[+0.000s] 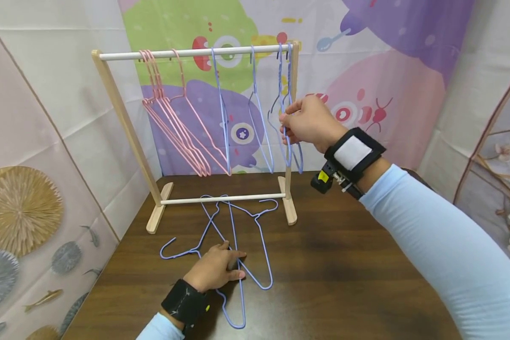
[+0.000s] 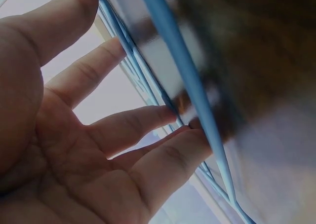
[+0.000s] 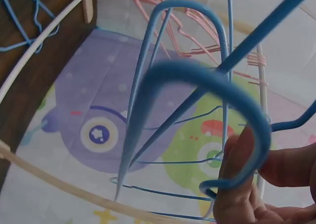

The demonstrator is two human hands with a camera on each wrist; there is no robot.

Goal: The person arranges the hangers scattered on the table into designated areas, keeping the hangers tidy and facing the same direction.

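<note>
At the right end of the rack, my right hand (image 1: 308, 122) pinches a blue clothes hanger (image 1: 286, 141) whose hook is over the top rail. In the right wrist view, thumb and fingers (image 3: 239, 174) meet around its wire, and a curved part of a blue hanger (image 3: 192, 73) looms close. My left hand (image 1: 214, 268) rests among loose blue hangers (image 1: 267, 250) lying crossed on the table. Its fingers (image 2: 133, 125) are extended and touch the hanger wires (image 2: 190, 76) in the left wrist view, without curling round them.
The wooden rack (image 1: 127, 123) has a white top rail (image 1: 187, 53) and a lower bar (image 1: 225, 199) above the dark table (image 1: 348, 264). Several pink hangers (image 1: 182, 132) hang at the left, other blue hangers (image 1: 261, 123) towards the right. A patterned cloth (image 1: 391, 56) stands behind.
</note>
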